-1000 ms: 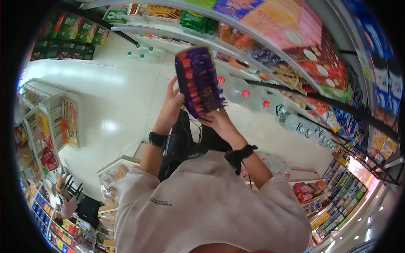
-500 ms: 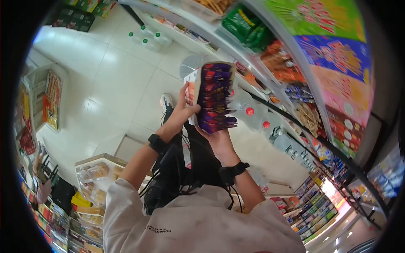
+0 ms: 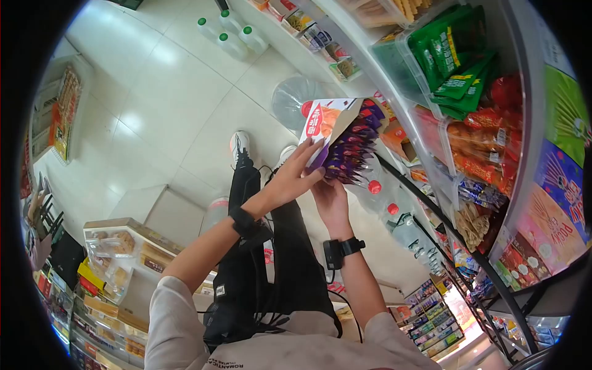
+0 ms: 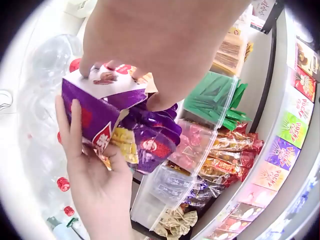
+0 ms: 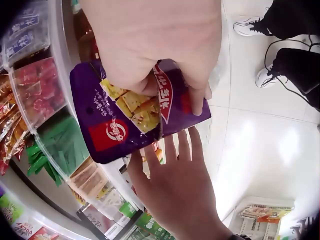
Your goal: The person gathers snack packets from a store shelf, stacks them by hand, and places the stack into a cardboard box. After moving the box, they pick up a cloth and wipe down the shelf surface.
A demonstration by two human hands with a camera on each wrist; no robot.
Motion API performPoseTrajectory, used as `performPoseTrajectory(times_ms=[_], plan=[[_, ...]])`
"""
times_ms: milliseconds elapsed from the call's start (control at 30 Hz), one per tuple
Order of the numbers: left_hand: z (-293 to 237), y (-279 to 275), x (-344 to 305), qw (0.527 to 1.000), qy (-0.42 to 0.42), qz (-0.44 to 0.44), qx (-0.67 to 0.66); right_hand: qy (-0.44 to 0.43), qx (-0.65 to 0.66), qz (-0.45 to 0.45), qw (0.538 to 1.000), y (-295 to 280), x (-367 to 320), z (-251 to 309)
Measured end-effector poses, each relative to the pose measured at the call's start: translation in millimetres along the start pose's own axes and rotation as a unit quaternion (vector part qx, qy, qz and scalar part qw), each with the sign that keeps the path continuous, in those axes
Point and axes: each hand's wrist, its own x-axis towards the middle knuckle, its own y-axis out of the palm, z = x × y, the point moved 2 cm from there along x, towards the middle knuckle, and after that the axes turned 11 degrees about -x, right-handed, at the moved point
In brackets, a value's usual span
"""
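A purple-and-white snack box [image 3: 324,120] tilts between both hands, its open side full of purple snack packets [image 3: 357,148]. My left hand [image 3: 290,182] holds its white side, the fingers spread over the printed face and the thumb at the rim by the packets. At the near end, my right hand [image 3: 332,200] grips the purple panel; in the right wrist view its fingers wrap over the panel's edge beside a yellow food picture. The left wrist view shows the right hand [image 4: 102,180] supporting that end from below, with fingers along the purple panel.
Shelving at right holds bins of green packets [image 3: 450,61], red-orange packets [image 3: 481,142] and a row of Pocky boxes [image 3: 542,222]. Large clear bottles [image 3: 296,102] stand on the floor beside it. Green-capped bottles [image 3: 231,37] stand farther off. A bakery display [image 3: 126,246] is at left.
The box has moved right, toward the shelf, and turned so its white printed side shows. Both hands have stayed on it. The head view has swung closer to the shelf bins.
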Motion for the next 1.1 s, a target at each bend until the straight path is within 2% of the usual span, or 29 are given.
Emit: performPoseTrajectory(times_ms=[167, 233, 333, 433, 733, 1100], plan=[[45.0, 4.8, 24.6, 0.998, 0.044, -0.026, 0.035, -0.074, -0.027, -0.007, 0.997, -9.9, 44.2, -9.4], [41.2, 5.5, 29.0, 0.993, 0.068, -0.039, 0.090, -0.091, -0.025, -0.006, 0.996, -9.2, 55.6, -10.0], [42.3, 6.5, 33.0, 0.990, 0.047, -0.052, 0.118, -0.086, -0.030, -0.007, 0.996, -19.3, 71.2, -16.2], [52.2, 10.5, 35.1, 0.969, 0.140, -0.066, 0.191, -0.073, -0.042, -0.032, 0.996, -26.4, 82.3, -13.7], [80.4, 6.5, 56.2, 0.975, 0.132, -0.021, 0.179, -0.048, 0.019, -0.070, 0.996, -41.6, 116.9, -12.6], [103.7, 9.8, 86.8, 0.981, 0.133, -0.013, 0.142, -0.101, 0.017, -0.074, 0.992, -62.0, 152.3, -7.3]])
